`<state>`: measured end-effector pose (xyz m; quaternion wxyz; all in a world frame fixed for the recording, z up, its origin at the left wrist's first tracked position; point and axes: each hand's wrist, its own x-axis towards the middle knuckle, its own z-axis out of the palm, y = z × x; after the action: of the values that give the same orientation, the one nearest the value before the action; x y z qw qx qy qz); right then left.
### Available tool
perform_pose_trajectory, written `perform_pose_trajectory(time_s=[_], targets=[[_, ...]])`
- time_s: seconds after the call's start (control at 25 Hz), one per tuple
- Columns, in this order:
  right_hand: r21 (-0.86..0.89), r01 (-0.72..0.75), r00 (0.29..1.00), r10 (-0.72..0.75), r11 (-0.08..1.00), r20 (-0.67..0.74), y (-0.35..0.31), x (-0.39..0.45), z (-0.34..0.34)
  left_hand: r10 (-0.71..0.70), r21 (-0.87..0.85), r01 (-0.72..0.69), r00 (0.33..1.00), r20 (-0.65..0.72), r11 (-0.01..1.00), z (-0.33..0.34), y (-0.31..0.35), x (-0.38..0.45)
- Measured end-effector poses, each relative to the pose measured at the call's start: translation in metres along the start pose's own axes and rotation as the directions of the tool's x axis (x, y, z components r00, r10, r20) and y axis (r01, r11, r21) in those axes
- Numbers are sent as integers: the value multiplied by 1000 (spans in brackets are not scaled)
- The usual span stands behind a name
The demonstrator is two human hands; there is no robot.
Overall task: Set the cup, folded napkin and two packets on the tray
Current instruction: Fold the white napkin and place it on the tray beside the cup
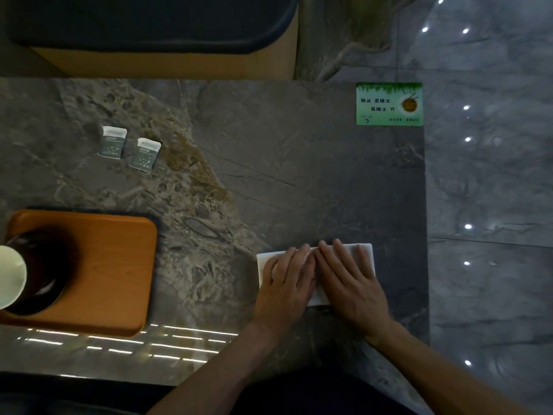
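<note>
The cup (10,277) was already set on the tray (119,265); the napkin (366,256) was pressed flat under the left hand (287,280) and right hand (350,280), fingers straight, while two packets (112,142) were left on the table (269,175).

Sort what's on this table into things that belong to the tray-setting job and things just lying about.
Belongs to the job:
tray
cup, already on the tray
napkin, pressed flat under left hand and right hand
two packets, on the table

Lying about:
green card at the far corner
</note>
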<state>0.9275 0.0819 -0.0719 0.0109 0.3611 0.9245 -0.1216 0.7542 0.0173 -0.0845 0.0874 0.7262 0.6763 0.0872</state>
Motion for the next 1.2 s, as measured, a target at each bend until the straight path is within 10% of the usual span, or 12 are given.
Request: perform_pose_trajectory(time_s=[0.4, 1.2], targets=[[-2, -199, 965, 197, 980, 171, 14, -2, -2, -132, -14, 141, 952, 277, 990, -12, -21, -11], [23, -218, 951, 206, 976, 231, 41, -19, -16, -218, 19, 218, 964, 155, 976, -47, -64, -8]])
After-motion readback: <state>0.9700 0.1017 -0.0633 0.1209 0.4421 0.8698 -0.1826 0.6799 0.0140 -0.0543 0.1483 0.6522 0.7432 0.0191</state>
